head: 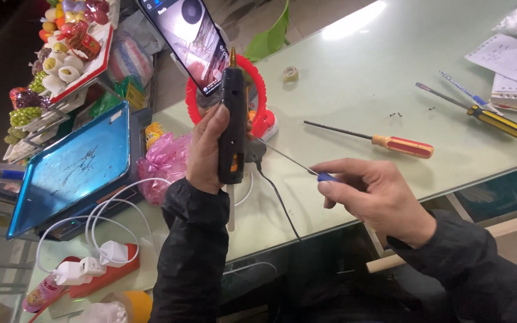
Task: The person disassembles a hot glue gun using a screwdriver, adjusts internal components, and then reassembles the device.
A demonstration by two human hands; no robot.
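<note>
Glass table (354, 78), left hand (206, 149) gripping glue gun (232, 119), right hand (372, 191) pinching screwdriver (297, 163)

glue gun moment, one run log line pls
left hand: holds black glue gun upright | right hand: holds thin blue-handled screwdriver, tip at gun | glass table

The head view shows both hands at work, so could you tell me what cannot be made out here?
- Glue gun: grip hidden by the left hand.
- Small screwdriver: handle mostly hidden in the right hand.
- Phone: cut off by the top edge.
- Tiny screws: too small.
</note>
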